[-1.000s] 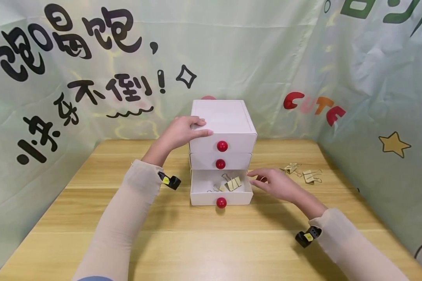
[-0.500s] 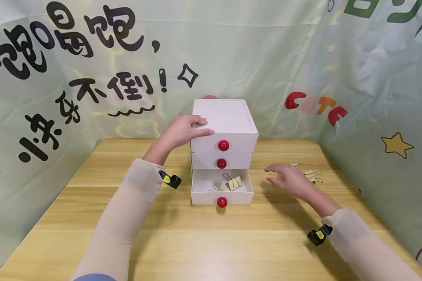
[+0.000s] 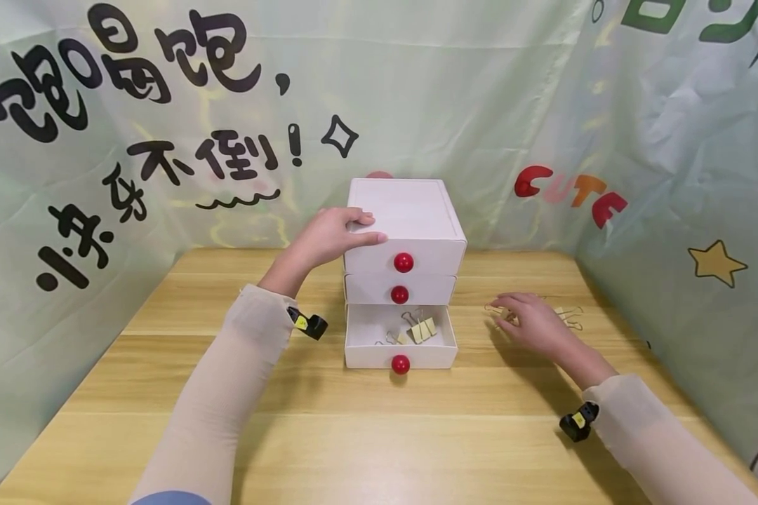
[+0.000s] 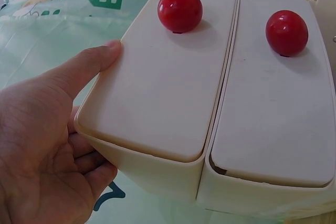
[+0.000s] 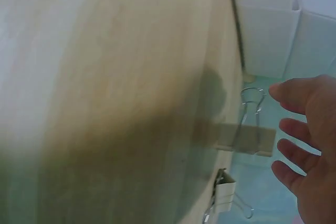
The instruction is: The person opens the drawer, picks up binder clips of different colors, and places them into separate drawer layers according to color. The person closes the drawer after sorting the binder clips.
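Note:
A white drawer cabinet (image 3: 404,209) with red knobs stands on the table, its lowest drawer (image 3: 379,356) pulled out. Inside that drawer lie a pale gold binder clip (image 3: 422,330) and a smaller one, partly hidden. My left hand (image 3: 328,235) holds the cabinet's upper left front corner; in the left wrist view the thumb (image 4: 100,59) lies along the edge and the other fingers bend behind it. To the right, my right hand (image 3: 537,322) hovers over loose binder clips, fingers slightly bent and apart. In the right wrist view one binder clip (image 5: 257,139) is close to its fingertips, and nothing is gripped.
Another binder clip (image 5: 224,191) lies beside the near one. The wooden table (image 3: 379,449) runs back to a printed cloth backdrop (image 3: 429,105), with a second cloth wall (image 3: 682,175) along the right. The open drawer juts out toward me.
My right hand has moved right, from beside the open drawer to the loose binder clips. The left hand stays on the cabinet, and the drawer stays pulled out.

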`<state>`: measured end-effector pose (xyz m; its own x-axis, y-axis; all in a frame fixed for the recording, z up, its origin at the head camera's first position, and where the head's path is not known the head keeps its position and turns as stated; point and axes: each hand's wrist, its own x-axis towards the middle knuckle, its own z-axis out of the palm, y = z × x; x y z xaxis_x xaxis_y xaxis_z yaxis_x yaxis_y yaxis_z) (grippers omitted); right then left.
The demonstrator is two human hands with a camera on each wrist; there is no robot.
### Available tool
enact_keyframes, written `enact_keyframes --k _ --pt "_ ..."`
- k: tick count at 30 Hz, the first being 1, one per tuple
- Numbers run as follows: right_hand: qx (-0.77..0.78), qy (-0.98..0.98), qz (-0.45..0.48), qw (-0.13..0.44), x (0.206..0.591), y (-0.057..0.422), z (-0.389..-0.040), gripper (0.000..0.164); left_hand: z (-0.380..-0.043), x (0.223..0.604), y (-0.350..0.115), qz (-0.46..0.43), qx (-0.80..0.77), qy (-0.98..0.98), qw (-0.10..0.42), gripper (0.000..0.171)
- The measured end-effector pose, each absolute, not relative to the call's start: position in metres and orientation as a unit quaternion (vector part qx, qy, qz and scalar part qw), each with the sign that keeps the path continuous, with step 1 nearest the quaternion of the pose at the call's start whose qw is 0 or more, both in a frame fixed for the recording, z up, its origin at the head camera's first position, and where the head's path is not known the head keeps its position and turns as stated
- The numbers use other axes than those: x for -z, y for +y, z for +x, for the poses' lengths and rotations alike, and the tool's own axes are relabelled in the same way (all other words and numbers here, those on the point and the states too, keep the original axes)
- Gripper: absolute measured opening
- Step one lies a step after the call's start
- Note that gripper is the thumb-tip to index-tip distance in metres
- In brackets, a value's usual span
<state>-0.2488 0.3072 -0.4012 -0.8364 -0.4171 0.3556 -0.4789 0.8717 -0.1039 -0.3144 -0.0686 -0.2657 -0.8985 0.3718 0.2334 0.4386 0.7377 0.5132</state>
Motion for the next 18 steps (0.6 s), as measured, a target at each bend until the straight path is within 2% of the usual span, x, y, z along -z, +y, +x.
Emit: enact_keyframes --k 18 --pt "-0.104 -0.971 0.185 0.11 0.422 0.319 -0.26 0.039 -0.312 0.264 -0.069 -0.223 0.292 -0.928 0.067 0.066"
